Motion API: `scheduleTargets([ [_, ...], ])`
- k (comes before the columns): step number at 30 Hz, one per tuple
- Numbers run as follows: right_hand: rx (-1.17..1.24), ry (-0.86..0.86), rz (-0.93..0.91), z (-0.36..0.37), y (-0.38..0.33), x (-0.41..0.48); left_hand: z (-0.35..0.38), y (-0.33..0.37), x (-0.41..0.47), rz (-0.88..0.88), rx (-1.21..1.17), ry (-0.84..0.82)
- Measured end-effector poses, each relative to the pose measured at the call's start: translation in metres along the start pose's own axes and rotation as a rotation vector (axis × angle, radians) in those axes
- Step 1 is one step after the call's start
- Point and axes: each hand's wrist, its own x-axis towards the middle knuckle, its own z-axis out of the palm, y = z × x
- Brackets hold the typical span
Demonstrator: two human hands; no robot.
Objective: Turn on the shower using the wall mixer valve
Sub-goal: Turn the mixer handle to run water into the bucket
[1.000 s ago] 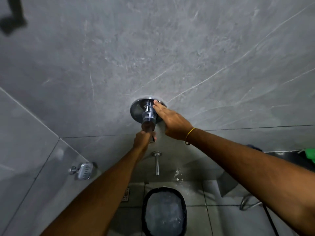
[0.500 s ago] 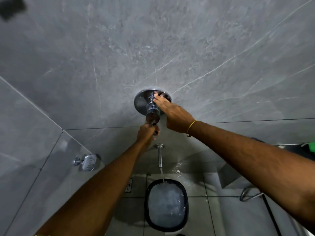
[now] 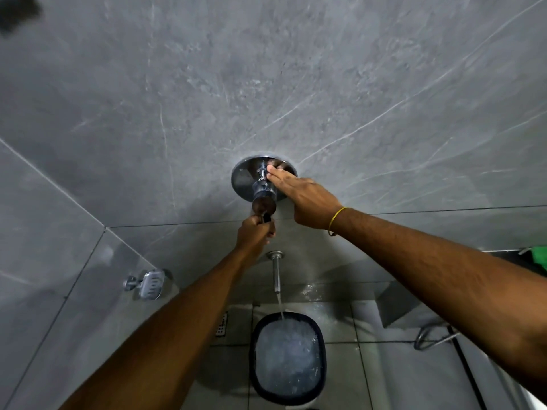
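Note:
A chrome wall mixer valve [image 3: 245,180] with a round plate sits on the grey marble wall at centre. My left hand [image 3: 254,233] is closed around the valve's lever handle just below the valve body. My right hand [image 3: 302,196] reaches in from the right, its fingertips on the small diverter knob [image 3: 262,173] at the top of the valve. Below, a chrome spout [image 3: 276,273] pours a stream of water into a dark-rimmed bucket [image 3: 322,359] on the floor. A dark shape [image 3: 17,11] at the top left corner may be the shower head; it is too blurred to tell.
A chrome soap dish [image 3: 149,283] is fixed to the left wall. A floor drain grate [image 3: 222,324] lies left of the bucket. A hose and chrome fitting [image 3: 429,338] lie on the floor at right. A green object [image 3: 538,255] rests on a ledge at far right.
Water has begun to run from the spout into the bucket, and the stream is now stronger. My left hand stays on the lever, my right fingertips on the knob. The view has tilted slightly.

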Motion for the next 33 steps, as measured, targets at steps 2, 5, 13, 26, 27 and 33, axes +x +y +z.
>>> scheduleTargets([
  [2,-0.020,-0.005,-0.009,0.001,0.004,-0.001,0.001,0.001,0.001,0.000,-0.014,0.008],
  [5,-0.061,-0.013,-0.013,0.004,0.009,-0.001,0.003,0.001,0.002,0.009,-0.027,0.032],
  [13,-0.163,-0.023,-0.021,0.008,0.011,0.000,0.002,-0.005,0.003,0.008,-0.067,0.045],
  [26,-0.330,0.290,-0.159,-0.035,-0.007,0.048,-0.001,-0.005,0.000,0.026,0.054,0.012],
  [27,-0.383,0.238,-0.195,-0.039,-0.009,0.058,-0.001,-0.004,0.000,0.025,0.078,0.014],
  [33,-0.776,-0.067,-0.541,-0.061,-0.022,0.081,-0.004,-0.002,-0.007,0.019,0.083,-0.003],
])
